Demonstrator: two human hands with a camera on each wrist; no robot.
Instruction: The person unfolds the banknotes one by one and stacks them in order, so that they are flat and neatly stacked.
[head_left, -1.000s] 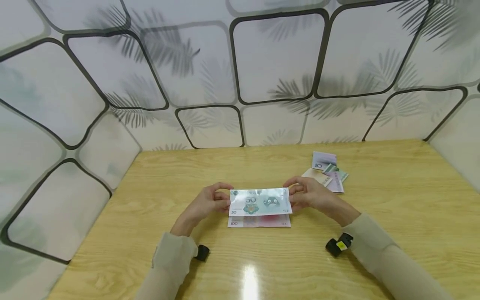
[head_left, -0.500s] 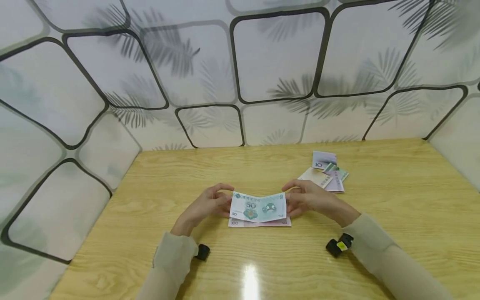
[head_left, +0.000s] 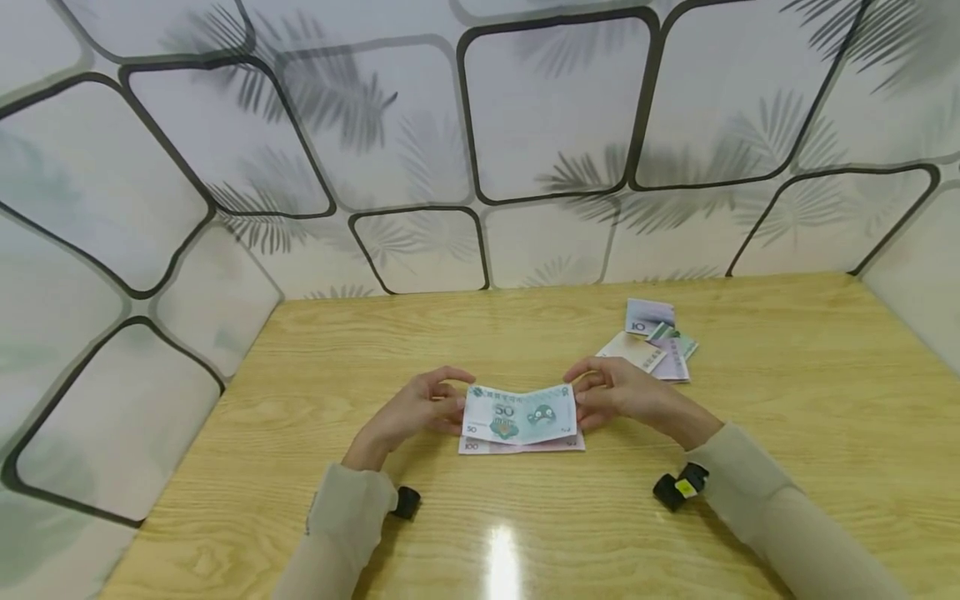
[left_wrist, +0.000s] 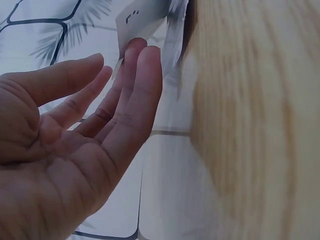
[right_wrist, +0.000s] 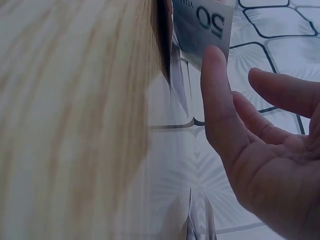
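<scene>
50 [head_left: 517, 415]: above the 100 [head_left: 491, 448] on the worktop [head_left: 337, 333] — flat a second ago, bowed now
left hand [head_left: 415, 406]: loose, fingertips at one end
right hand [head_left: 624, 392]: same, other end
upshot: not settled yet, I reckon

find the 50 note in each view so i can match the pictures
Head: 50 note, below centre, between left hand and right hand.
Left wrist: likely the raised note, top, left of centre; number unreadable.
Right wrist: note, top, right of centre, its 50 upside down.
Shared landmark: wooden table.
</scene>
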